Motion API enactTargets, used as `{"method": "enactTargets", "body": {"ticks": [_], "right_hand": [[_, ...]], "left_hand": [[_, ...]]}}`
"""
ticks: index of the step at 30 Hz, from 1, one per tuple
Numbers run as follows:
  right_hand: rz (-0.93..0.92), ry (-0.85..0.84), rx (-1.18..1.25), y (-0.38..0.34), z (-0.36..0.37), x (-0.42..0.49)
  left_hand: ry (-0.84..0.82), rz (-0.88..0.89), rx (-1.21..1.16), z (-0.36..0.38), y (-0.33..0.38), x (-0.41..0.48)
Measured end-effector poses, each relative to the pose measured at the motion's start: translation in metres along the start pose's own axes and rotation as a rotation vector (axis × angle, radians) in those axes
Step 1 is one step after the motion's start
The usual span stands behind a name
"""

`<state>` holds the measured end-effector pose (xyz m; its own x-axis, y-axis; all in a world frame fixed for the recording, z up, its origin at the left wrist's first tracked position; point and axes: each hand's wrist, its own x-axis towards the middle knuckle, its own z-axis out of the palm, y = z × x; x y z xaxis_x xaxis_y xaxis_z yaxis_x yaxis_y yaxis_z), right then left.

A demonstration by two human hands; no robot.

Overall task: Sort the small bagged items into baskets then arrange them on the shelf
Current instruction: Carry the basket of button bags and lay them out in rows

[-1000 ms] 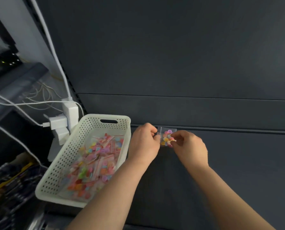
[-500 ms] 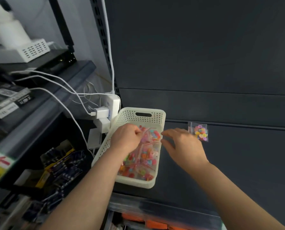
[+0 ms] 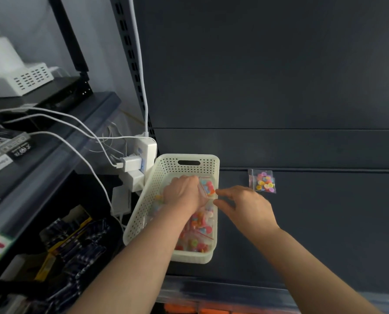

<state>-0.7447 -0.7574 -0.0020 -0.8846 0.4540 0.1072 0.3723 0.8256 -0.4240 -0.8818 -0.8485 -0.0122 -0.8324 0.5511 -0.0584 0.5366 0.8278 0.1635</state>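
Hands work over a white perforated basket [image 3: 157,200] that sits on a dark shelf [image 3: 325,223], its far end with the handle slot close to the back panel. The left hand [image 3: 183,193] is down inside the basket near its far end, fingers closed in a pinch on a small clear bag [image 3: 208,189] of coloured pieces, which is lifted a little above the heap of similar bags [image 3: 198,236] filling the basket's floor. The right hand [image 3: 245,205] hovers just beside the basket's right rim, fingers spread and empty, its fingertips [image 3: 218,192] reaching toward the held bag; whether they touch it cannot be told. One more small bag [image 3: 262,181] of coloured pieces lies alone and flat on the shelf to the right of the basket, near the back panel and apart from both hands. Both forearms come up from the bottom edge of the head view, bare. To the left of the basket, a white power strip [image 3: 147,152] hangs at the shelf's upright with white chargers [image 3: 130,164] plugged in and white cables [image 3: 75,141] trailing away to the left. Further left, another rack holds a white slotted box [image 3: 30,78] on top of a black device [image 3: 60,91], and dark packaged goods [image 3: 71,241] below, blurred. At the bottom, under the shelf's front edge, something orange [image 3: 184,310] shows, too blurred to make out.
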Motion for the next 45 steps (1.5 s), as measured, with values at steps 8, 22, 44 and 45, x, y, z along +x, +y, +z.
{"method": "enactTargets", "body": {"ticks": [8, 22, 44, 45], "right_hand": [[0.011, -0.011, 0.064, 0.001, 0.003, -0.003], [0.336, 0.063, 1.189, 0.052, -0.036, -0.023], [0.451, 0.095, 0.448, 0.137, -0.025, 0.015], [0.456, 0.096, 0.427, 0.139, -0.022, 0.019]], "left_hand": [[0.285, -0.046, -0.459, -0.026, -0.009, -0.016], [-0.158, -0.111, -1.303, -0.028, 0.082, -0.049], [0.002, -0.233, -0.616, 0.059, 0.13, -0.015], [0.008, -0.231, -0.566, 0.061, 0.131, -0.012]]}}
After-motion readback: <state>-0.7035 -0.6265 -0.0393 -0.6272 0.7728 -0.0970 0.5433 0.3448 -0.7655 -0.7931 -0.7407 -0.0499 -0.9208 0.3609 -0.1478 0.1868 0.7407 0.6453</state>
